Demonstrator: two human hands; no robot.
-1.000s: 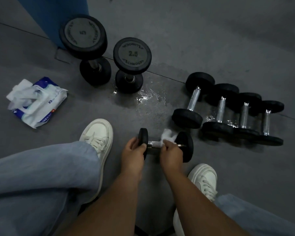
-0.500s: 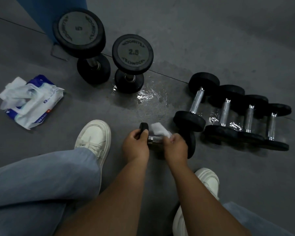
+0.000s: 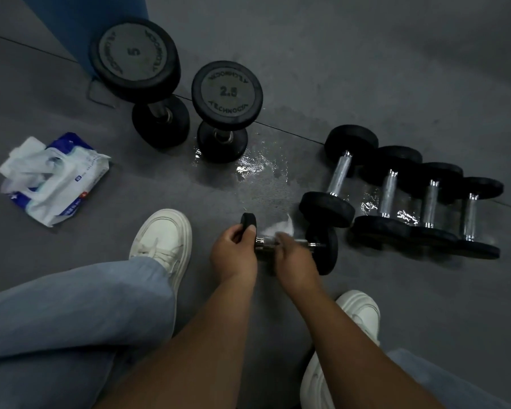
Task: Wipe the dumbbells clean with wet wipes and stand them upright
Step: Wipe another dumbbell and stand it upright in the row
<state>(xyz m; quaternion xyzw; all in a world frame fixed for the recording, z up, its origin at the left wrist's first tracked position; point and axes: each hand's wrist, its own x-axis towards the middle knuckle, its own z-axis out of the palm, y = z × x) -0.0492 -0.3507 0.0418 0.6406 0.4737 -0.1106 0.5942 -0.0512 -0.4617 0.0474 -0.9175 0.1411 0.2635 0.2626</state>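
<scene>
L hand [image 3: 233, 255] grips the left end of the small dumbbell [image 3: 325, 249], which lies sideways btwn the white shoes [image 3: 163, 237]. R hand [image 3: 295, 258] is blurry, curled on the wet wipe [image 3: 278, 228] round the bar, hiding most of it. Four dumbbells [image 3: 388, 190] lie in a row on the right. The 5 dumbbell [image 3: 135, 60] and 2.5 dumbbell [image 3: 227, 94] stand up behind a wet patch [image 3: 257, 166], wipes pack [image 3: 53, 178] far left
</scene>
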